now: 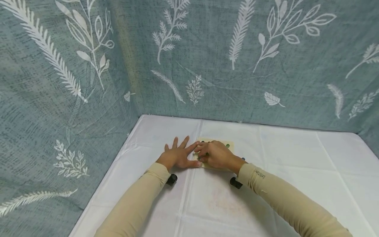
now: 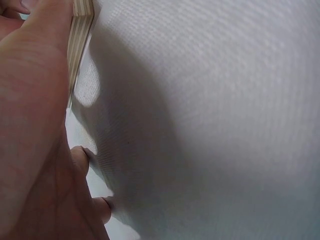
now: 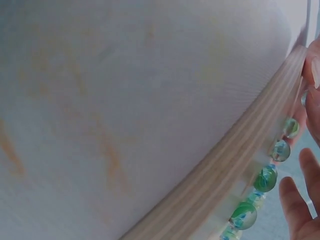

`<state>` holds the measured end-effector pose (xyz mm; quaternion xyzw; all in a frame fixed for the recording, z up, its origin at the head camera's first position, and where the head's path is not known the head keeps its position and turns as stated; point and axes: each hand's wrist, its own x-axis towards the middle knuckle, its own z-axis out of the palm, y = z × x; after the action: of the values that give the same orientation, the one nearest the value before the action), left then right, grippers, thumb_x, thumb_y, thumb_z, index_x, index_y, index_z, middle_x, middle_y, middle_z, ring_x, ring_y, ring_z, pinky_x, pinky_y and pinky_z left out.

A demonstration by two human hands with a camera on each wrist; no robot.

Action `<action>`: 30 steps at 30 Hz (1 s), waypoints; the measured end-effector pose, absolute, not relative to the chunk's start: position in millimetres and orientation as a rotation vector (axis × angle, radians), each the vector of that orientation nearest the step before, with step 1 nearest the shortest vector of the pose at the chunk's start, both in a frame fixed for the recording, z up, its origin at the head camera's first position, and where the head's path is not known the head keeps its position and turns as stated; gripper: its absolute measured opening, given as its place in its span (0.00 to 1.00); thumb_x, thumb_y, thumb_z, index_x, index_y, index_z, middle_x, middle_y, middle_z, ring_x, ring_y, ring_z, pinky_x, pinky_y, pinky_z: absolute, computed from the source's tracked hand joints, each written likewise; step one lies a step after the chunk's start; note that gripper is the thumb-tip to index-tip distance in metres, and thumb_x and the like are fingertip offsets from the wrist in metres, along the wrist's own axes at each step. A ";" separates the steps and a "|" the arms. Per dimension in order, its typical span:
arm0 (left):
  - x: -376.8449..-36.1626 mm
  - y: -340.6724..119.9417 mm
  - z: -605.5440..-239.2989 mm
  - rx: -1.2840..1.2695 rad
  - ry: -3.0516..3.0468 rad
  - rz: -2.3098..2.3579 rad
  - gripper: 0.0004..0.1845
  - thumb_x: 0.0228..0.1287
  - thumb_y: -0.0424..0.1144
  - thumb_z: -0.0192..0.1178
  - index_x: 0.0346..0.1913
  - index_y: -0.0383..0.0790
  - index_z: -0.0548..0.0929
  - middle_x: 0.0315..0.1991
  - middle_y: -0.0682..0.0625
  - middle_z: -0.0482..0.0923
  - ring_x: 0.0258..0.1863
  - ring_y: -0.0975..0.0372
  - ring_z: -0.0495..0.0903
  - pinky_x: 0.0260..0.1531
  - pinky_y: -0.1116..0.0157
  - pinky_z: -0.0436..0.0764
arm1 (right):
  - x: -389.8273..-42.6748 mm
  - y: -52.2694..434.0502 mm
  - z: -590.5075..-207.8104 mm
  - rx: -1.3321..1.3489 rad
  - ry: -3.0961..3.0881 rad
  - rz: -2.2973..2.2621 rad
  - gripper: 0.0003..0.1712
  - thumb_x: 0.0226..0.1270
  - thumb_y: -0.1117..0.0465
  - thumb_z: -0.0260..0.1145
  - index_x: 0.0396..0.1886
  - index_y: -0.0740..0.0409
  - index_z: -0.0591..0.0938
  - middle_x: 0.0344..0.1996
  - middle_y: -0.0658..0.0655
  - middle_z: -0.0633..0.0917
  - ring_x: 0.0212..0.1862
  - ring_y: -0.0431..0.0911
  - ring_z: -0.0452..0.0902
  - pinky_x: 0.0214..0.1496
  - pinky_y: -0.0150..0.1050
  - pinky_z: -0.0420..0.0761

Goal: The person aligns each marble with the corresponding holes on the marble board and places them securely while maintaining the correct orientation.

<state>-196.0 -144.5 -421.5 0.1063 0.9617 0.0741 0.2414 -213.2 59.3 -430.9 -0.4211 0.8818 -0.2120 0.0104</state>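
Left hand [image 1: 177, 156] lay flat, fingers spread, thumb against left edge of wooden board [image 1: 229, 144]. Right hand [image 1: 216, 154] curled over board, apparently pinching marble; grip hidden. Board at mid-counter [image 1: 296, 158], stiff, light; best held by edges. Glass marbles [image 3: 264, 179] smooth, prone to roll. Board surface mostly covered.

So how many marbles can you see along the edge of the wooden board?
5 in the right wrist view, in a row along the wooden board: marbles at and, cut off at the bottom. The hand may hide more.
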 end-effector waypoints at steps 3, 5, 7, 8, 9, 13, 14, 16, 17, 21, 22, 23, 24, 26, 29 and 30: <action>-195.7 -144.3 -421.6 0.291 2.631 0.201 0.51 0.66 0.79 0.50 0.84 0.71 0.41 0.87 0.51 0.26 0.85 0.38 0.27 0.77 0.28 0.40 | -212.7 58.8 -432.3 -1.333 2.761 -0.649 0.08 0.64 0.63 0.76 0.43 0.54 0.94 0.57 0.52 0.90 0.68 0.51 0.82 0.67 0.53 0.81; -195.3 -144.2 -421.3 0.291 2.627 0.200 0.51 0.66 0.79 0.50 0.84 0.71 0.40 0.87 0.51 0.26 0.85 0.38 0.27 0.77 0.28 0.40 | -212.3 58.6 -433.0 -1.332 2.753 -0.661 0.08 0.64 0.64 0.76 0.43 0.55 0.94 0.57 0.53 0.90 0.68 0.51 0.82 0.67 0.53 0.82; -195.3 -144.1 -421.4 0.294 2.628 0.200 0.50 0.66 0.79 0.50 0.84 0.72 0.41 0.87 0.51 0.26 0.85 0.38 0.27 0.77 0.28 0.40 | -212.0 58.6 -433.8 -1.329 2.744 -0.673 0.09 0.64 0.65 0.76 0.43 0.55 0.94 0.57 0.53 0.90 0.68 0.51 0.82 0.67 0.53 0.82; -195.4 -143.9 -421.4 0.295 2.629 0.201 0.50 0.66 0.79 0.50 0.84 0.72 0.41 0.87 0.51 0.26 0.85 0.38 0.27 0.77 0.28 0.40 | -212.0 58.8 -434.2 -1.320 2.744 -0.678 0.09 0.64 0.65 0.76 0.44 0.55 0.94 0.57 0.53 0.90 0.68 0.51 0.81 0.67 0.53 0.82; -195.6 -143.9 -421.3 0.295 2.630 0.201 0.50 0.66 0.79 0.50 0.84 0.72 0.41 0.87 0.51 0.26 0.85 0.38 0.27 0.77 0.28 0.40 | -211.9 59.0 -434.1 -1.323 2.744 -0.677 0.10 0.65 0.65 0.75 0.45 0.55 0.94 0.57 0.53 0.90 0.68 0.51 0.81 0.67 0.53 0.82; -195.4 -143.8 -420.4 0.289 2.632 0.202 0.50 0.66 0.79 0.51 0.84 0.73 0.40 0.87 0.51 0.26 0.85 0.39 0.27 0.77 0.28 0.40 | -212.5 60.5 -433.9 -1.352 2.742 -0.668 0.11 0.65 0.65 0.75 0.47 0.55 0.93 0.58 0.54 0.89 0.69 0.51 0.80 0.68 0.52 0.81; -195.3 -143.8 -419.9 0.287 2.632 0.203 0.50 0.66 0.79 0.51 0.84 0.73 0.40 0.87 0.51 0.26 0.85 0.39 0.26 0.78 0.28 0.40 | -212.5 61.3 -433.1 -1.351 2.740 -0.677 0.12 0.65 0.65 0.75 0.47 0.56 0.93 0.59 0.55 0.89 0.69 0.52 0.80 0.69 0.52 0.81; -195.3 -143.1 -419.1 0.287 2.630 0.203 0.50 0.66 0.78 0.51 0.84 0.73 0.39 0.87 0.52 0.25 0.85 0.39 0.26 0.78 0.28 0.39 | -212.1 64.4 -431.0 -1.336 2.732 -0.716 0.12 0.65 0.65 0.75 0.48 0.58 0.93 0.59 0.56 0.89 0.70 0.53 0.80 0.70 0.53 0.79; -195.2 -142.3 -419.0 0.291 2.632 0.203 0.50 0.67 0.78 0.51 0.84 0.73 0.39 0.87 0.51 0.26 0.85 0.39 0.26 0.77 0.28 0.40 | -211.7 66.6 -429.7 -1.334 2.736 -0.731 0.12 0.65 0.66 0.75 0.48 0.58 0.93 0.58 0.57 0.89 0.69 0.53 0.80 0.70 0.53 0.79; -196.1 -140.4 -419.5 0.302 2.634 0.199 0.50 0.67 0.78 0.50 0.84 0.72 0.40 0.87 0.50 0.26 0.85 0.37 0.27 0.77 0.27 0.41 | -210.8 77.3 -425.0 -1.279 2.751 -0.852 0.10 0.64 0.68 0.75 0.45 0.61 0.93 0.55 0.60 0.90 0.65 0.56 0.83 0.69 0.54 0.80; -196.5 -140.3 -419.8 0.302 2.635 0.198 0.50 0.67 0.78 0.50 0.84 0.72 0.40 0.87 0.50 0.27 0.85 0.37 0.28 0.77 0.27 0.41 | -210.8 80.3 -424.3 -1.261 2.758 -0.885 0.09 0.64 0.68 0.75 0.44 0.60 0.93 0.54 0.60 0.91 0.64 0.56 0.85 0.68 0.54 0.81; -196.8 -140.3 -420.1 0.301 2.638 0.198 0.50 0.67 0.78 0.50 0.84 0.72 0.41 0.87 0.50 0.27 0.85 0.37 0.28 0.77 0.27 0.41 | -211.7 83.2 -424.2 -1.242 2.767 -0.915 0.09 0.64 0.69 0.75 0.43 0.60 0.93 0.52 0.59 0.91 0.62 0.56 0.86 0.67 0.54 0.82; -197.1 -140.6 -420.4 0.296 2.641 0.198 0.50 0.67 0.78 0.50 0.84 0.72 0.41 0.87 0.50 0.27 0.85 0.37 0.28 0.77 0.28 0.41 | -212.3 86.3 -424.0 -1.210 2.768 -0.957 0.08 0.64 0.69 0.75 0.43 0.60 0.93 0.51 0.59 0.92 0.60 0.56 0.87 0.66 0.53 0.83; -197.8 -141.2 -421.2 0.291 2.646 0.194 0.50 0.67 0.79 0.50 0.84 0.72 0.41 0.87 0.50 0.28 0.85 0.37 0.28 0.77 0.28 0.41 | -214.1 92.6 -424.2 -1.148 2.767 -1.028 0.09 0.63 0.69 0.76 0.42 0.60 0.93 0.49 0.58 0.92 0.57 0.55 0.87 0.64 0.53 0.84; -198.4 -142.6 -422.6 0.283 2.652 0.193 0.50 0.67 0.78 0.51 0.84 0.71 0.42 0.88 0.49 0.29 0.85 0.37 0.29 0.77 0.28 0.42 | -216.1 102.3 -425.2 -1.073 2.756 -1.113 0.09 0.63 0.68 0.76 0.42 0.60 0.93 0.45 0.57 0.92 0.53 0.53 0.87 0.60 0.51 0.85; -198.3 -143.0 -422.9 0.281 2.652 0.195 0.50 0.67 0.78 0.51 0.84 0.71 0.42 0.88 0.49 0.29 0.85 0.37 0.29 0.77 0.27 0.42 | -216.1 106.0 -425.6 -1.056 2.748 -1.143 0.08 0.63 0.69 0.76 0.42 0.60 0.93 0.44 0.57 0.92 0.51 0.52 0.87 0.57 0.50 0.86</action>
<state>-198.3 -143.0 -422.9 0.1024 0.9648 0.0711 0.2316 -216.1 106.0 -425.6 -0.3343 0.8702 -0.3619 -0.0083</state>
